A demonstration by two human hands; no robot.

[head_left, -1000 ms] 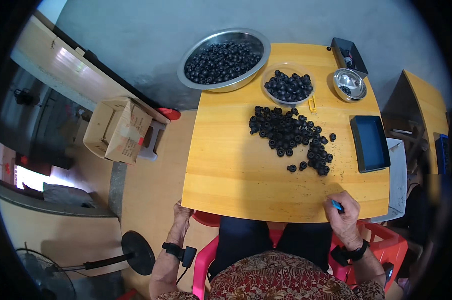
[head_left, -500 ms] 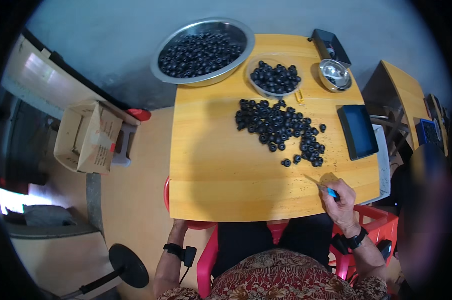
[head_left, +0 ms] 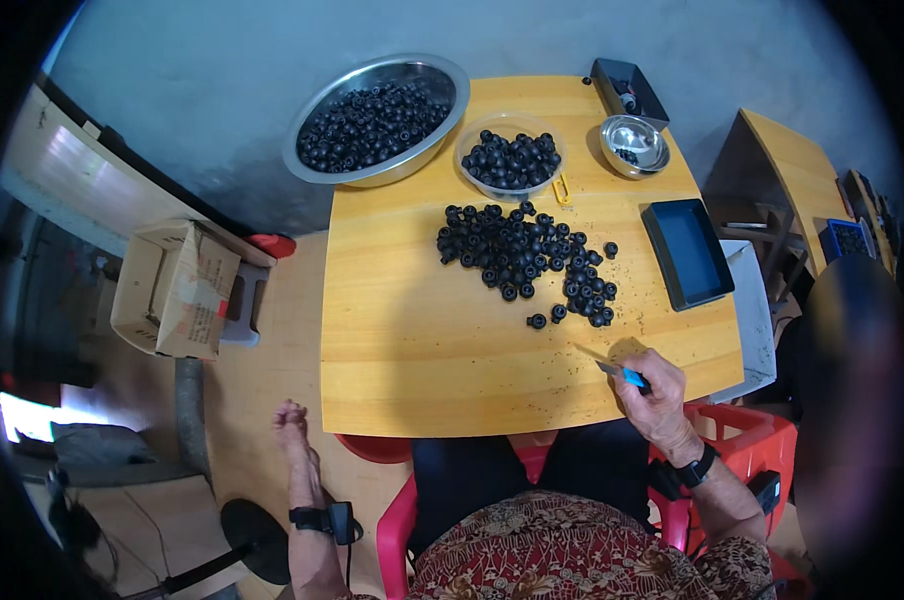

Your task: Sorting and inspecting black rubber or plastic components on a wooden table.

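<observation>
My right hand (head_left: pixel 654 395) is closed around a small blue-handled knife (head_left: pixel 632 378), held over the table's near right part with its thin blade toward the left. Out past the table's left edge, my left hand (head_left: pixel 291 424) hangs over the floor with its fingers curled in; whatever may be inside them is hidden. A loose pile of small round black parts with holes (head_left: pixel 512 250) lies mid-table, beyond the knife. Two of these parts sit apart at the pile's near edge. Tiny dark crumbs dot the wood around the blade.
On the table (head_left: pixel 372 350), a large metal basin (head_left: pixel 302 170) and a clear plastic bowl (head_left: pixel 462 165) hold more black parts. A metal bowl (head_left: pixel 652 165), a dark tray (head_left: pixel 687 255), a black box (head_left: pixel 647 85) and a yellow tool (head_left: pixel 562 190) lie rightward. A cardboard box (head_left: pixel 197 300) stands left.
My left hand has come out from beside the table's near left edge and swung left over the floor. My right hand keeps the knife in nearly the same spot; the view has shifted slightly.
</observation>
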